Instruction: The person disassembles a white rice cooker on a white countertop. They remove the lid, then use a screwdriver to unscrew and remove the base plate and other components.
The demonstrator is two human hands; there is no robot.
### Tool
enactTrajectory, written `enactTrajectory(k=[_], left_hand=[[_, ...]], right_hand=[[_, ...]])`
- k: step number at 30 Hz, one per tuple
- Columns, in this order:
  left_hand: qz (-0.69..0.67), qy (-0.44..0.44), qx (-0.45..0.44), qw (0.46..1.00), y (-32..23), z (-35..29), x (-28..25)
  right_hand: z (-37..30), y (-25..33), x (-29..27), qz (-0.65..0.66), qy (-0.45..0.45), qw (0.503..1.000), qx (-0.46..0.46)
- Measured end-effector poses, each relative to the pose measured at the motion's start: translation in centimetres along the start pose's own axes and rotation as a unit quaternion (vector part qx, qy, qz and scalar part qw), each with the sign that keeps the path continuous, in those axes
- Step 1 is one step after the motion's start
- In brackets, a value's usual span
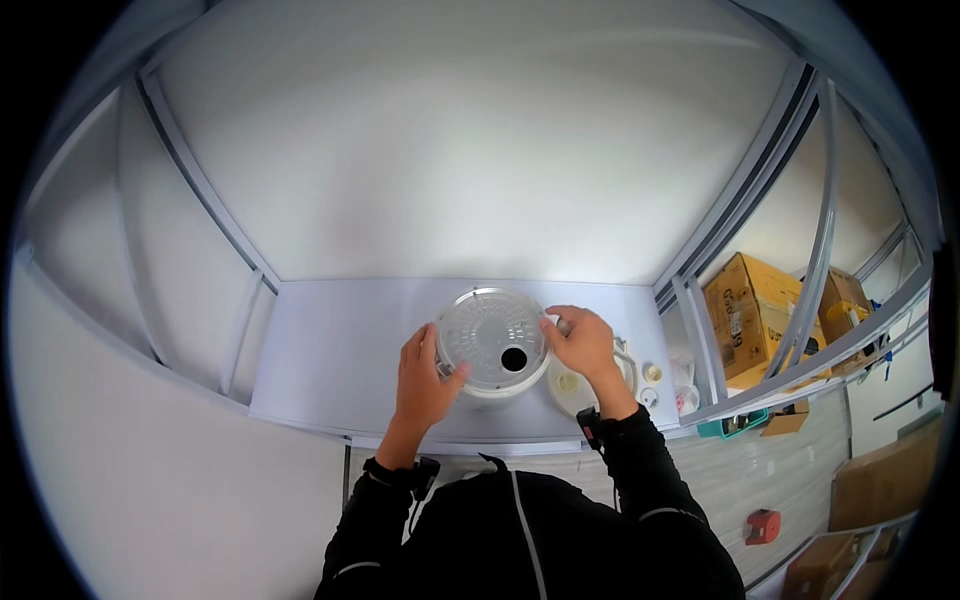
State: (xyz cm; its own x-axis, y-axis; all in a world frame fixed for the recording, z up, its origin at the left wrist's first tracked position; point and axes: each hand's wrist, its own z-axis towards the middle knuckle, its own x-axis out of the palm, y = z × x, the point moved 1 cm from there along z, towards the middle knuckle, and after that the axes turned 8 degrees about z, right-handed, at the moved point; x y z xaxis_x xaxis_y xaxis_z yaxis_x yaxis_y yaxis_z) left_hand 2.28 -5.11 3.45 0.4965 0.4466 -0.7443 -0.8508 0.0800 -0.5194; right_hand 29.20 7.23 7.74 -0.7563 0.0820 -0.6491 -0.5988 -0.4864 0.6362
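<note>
Near the middle of the table stands a round white appliance. A silvery, ribbed round disc covers its top, with a dark round hole near the front right edge. My left hand curls around the disc's left rim, thumb at the near side. At the right rim my right hand holds the edge between thumb and fingers. Both hands are closed on the disc; whether it sits loose on the appliance cannot be made out. Partly under my right forearm lies a round cream-white part with a curved rim.
Two small round pieces lie at the table's right end, beside a clear plastic bag. Grey frame posts and a white back panel enclose the table. Cardboard boxes and a red stool are off to the right.
</note>
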Motion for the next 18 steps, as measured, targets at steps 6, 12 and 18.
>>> enactTrajectory(k=[6,12,18], left_hand=[[-0.016,0.081,0.041,0.996,-1.1,0.1,-0.6],[-0.014,0.082,0.038,0.996,-1.3,0.5,-1.0],[-0.036,0.053,0.038,0.997,-1.4,1.0,-3.9]], right_hand=[[-0.5,0.2,-0.1,-0.002,0.070,0.996,0.047],[-0.5,-1.4,1.1,0.131,0.059,0.984,0.107],[0.3,2.6,-0.9,0.194,0.083,0.974,0.087]])
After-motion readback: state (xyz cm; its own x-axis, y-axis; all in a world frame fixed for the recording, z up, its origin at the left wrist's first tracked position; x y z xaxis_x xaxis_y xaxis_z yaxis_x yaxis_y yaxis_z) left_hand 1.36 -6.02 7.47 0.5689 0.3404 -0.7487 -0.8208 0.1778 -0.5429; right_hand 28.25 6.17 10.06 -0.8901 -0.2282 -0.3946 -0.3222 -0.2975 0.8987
